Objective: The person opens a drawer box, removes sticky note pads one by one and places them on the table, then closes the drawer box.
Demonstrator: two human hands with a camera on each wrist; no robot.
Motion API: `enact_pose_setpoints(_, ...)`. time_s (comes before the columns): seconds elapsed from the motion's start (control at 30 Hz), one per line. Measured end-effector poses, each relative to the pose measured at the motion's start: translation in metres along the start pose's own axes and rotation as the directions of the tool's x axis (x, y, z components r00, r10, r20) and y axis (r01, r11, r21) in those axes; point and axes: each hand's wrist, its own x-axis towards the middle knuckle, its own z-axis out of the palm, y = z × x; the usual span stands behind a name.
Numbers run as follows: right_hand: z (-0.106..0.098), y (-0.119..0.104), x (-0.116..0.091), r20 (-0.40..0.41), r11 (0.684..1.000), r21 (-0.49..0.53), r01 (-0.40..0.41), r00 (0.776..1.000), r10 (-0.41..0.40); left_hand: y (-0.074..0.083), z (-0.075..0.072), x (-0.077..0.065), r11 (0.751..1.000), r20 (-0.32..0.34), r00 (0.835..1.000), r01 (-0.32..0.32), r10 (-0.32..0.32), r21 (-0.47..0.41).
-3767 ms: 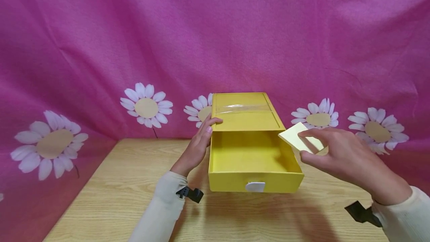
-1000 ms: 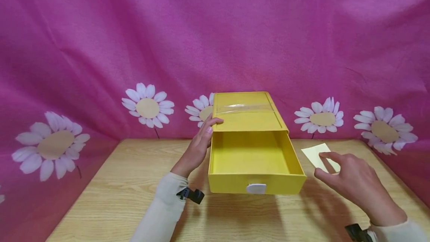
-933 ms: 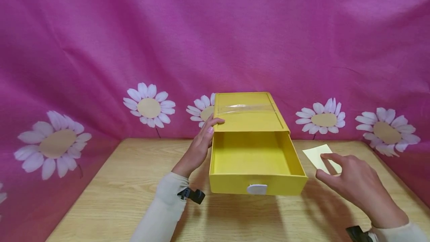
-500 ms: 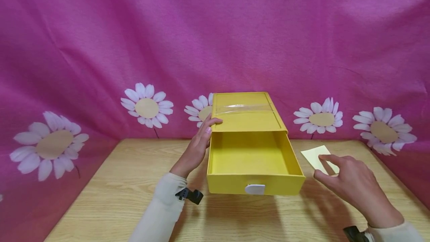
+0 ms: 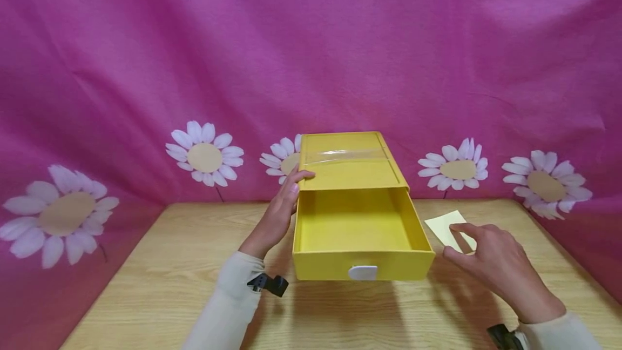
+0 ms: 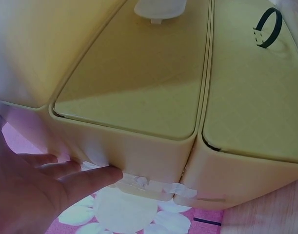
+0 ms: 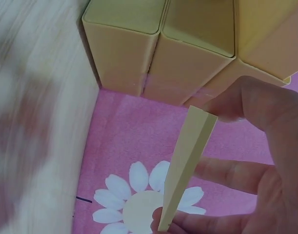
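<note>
A yellow drawer unit (image 5: 350, 174) stands on the table, its top drawer (image 5: 320, 268) pulled out toward me. The drawer's inside shows nothing in it, and a white tab handle (image 5: 363, 273) is on its front. My left hand (image 5: 272, 220) rests against the unit's left side, with fingers extended and one fingertip over the top edge. To the right of the drawer, my right hand (image 5: 505, 269) pinches a pale yellow sticky note pad (image 5: 439, 226) above the table. The right wrist view shows the pad (image 7: 185, 165) edge-on between thumb and fingers.
Lower drawers, one with a white handle (image 6: 161, 7) and one with a black loop handle (image 6: 270, 28), sit closed under the pulled-out one. Clear tape (image 5: 340, 155) crosses the unit's top. A pink cloth (image 5: 311, 47) with daisies hangs behind the wooden table (image 5: 184, 263).
Since the earliest frame my right hand has carried the sticky note pad right and down, away from the drawer's edge. Over the last second the hands barely moved; the view shifted slightly.
</note>
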Motion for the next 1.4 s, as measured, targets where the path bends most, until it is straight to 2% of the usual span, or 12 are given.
enact_pose_setpoints(0.37, 0.001, 0.008, -0.001, 0.029, 0.999, 0.006, -0.044, 0.999, 0.044, -0.001, -0.001, 0.0, 1.0, -0.002, 1.0, 0.016, -0.016, 0.003)
enact_pose_setpoints(0.73, 0.006, 0.015, 0.001, 0.057, 0.998, 0.022, -0.062, 0.997, 0.061, 0.002, -0.002, -0.003, 1.0, -0.009, 1.0, 0.003, -0.003, 0.005)
enact_pose_setpoints(0.93, 0.006, 0.023, 0.002, 0.097, 0.994, 0.011, -0.112, 0.989, 0.11, 0.003, 0.0, -0.002, 1.0, -0.001, 1.0, 0.003, -0.003, -0.003)
enact_pose_setpoints(1.27, 0.008, 0.036, 0.001, 0.147, 0.994, -0.01, -0.108, 0.983, 0.108, 0.001, 0.0, -0.002, 1.0, -0.005, 1.0, 0.014, -0.014, 0.002)
enact_pose_setpoints(1.4, 0.009, 0.041, 0.002, 0.182, 0.991, -0.02, -0.135, 0.974, 0.136, 0.0, 0.0, -0.001, 1.0, -0.008, 1.0, 0.016, -0.016, 0.005)
